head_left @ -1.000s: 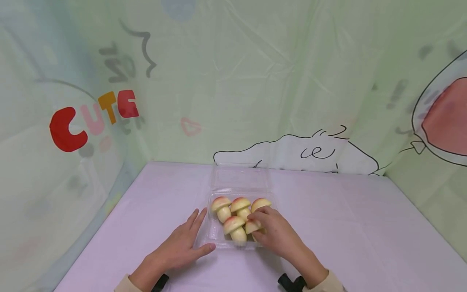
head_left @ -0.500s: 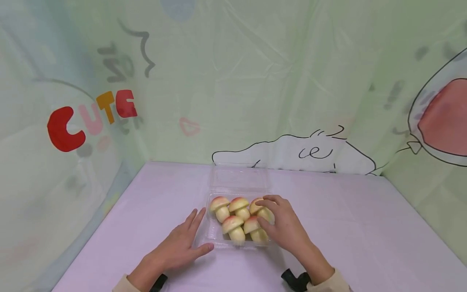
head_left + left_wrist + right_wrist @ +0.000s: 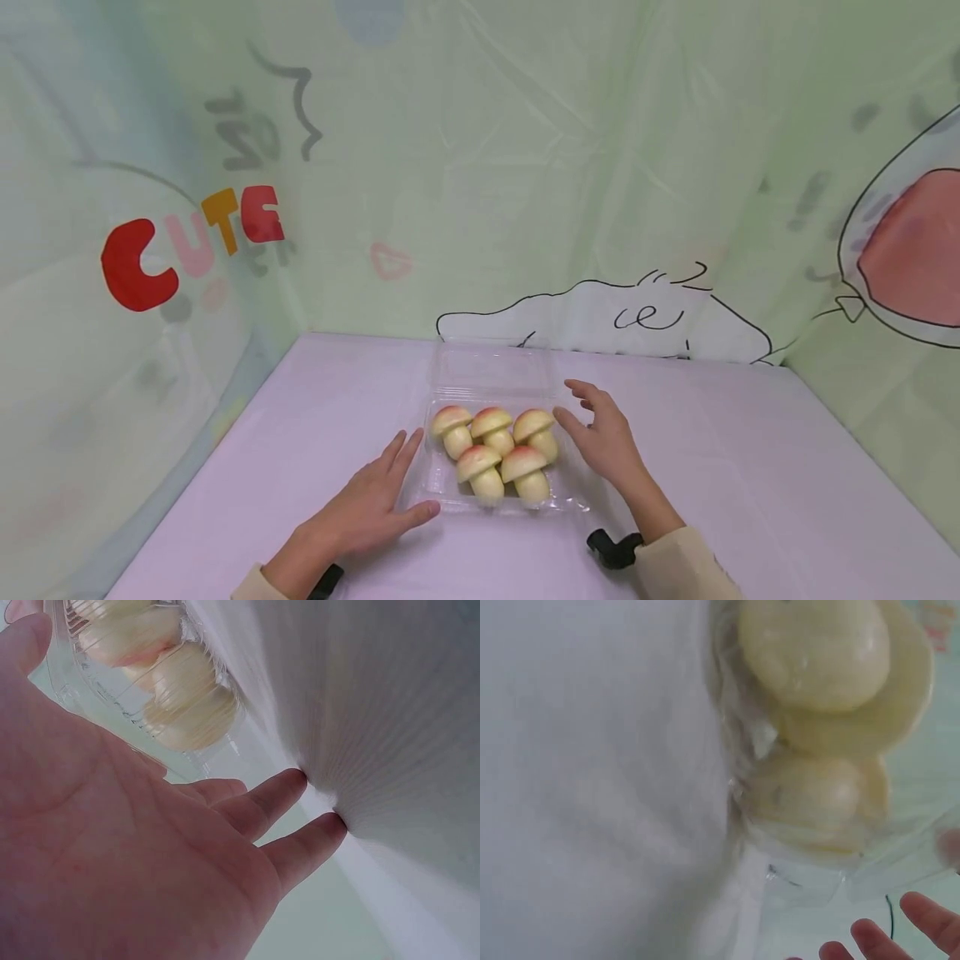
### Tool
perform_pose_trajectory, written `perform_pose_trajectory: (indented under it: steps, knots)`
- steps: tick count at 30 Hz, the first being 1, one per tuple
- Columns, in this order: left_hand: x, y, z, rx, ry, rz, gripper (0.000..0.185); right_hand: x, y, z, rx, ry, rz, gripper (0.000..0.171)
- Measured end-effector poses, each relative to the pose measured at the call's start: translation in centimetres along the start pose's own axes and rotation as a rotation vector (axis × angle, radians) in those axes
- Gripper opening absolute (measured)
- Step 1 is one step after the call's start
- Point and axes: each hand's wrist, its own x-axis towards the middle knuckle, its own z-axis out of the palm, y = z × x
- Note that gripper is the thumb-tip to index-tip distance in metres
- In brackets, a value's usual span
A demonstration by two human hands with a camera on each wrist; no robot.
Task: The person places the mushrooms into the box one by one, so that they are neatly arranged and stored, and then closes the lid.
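Both hands lie open, left hand (image 3: 367, 510) and right hand (image 3: 604, 435) flanking the mushroom tray (image 3: 442, 492).

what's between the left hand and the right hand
The clear plastic box with five mushroom-shaped buns lies between the left hand and right hand, in the head view.

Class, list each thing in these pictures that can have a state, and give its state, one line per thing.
Clear plastic box: lid open, tipped back.
Mushroom-shaped buns: five, inside the box, untouched.
Left hand: flat on the table, thumb at the box's near left corner.
Right hand: open, beside the box, holding nothing.
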Motion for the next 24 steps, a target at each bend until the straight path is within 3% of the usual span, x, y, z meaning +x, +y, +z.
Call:
perform_pose_trajectory:
  steps: [10,13,19,24]
  knots:
    - [0.1,-0.1,0.0,0.014,0.003,0.010,0.097,3.6,1.5,-1.0,0.351,-0.208,0.348,0.065]
    - [0.0,0.0,-0.1,0.012,-0.006,0.009,0.098,4.4,2.0,-1.2,0.422,-0.256,0.417,0.066]
    - [-0.1,0.0,-0.1,0.008,-0.010,0.008,0.097,4.9,2.7,-0.9,0.480,-0.320,0.439,0.063]
    - [0.0,-0.1,0.0,0.010,0.000,0.016,0.097,5.1,2.8,-0.3,0.512,-0.318,0.431,0.061]
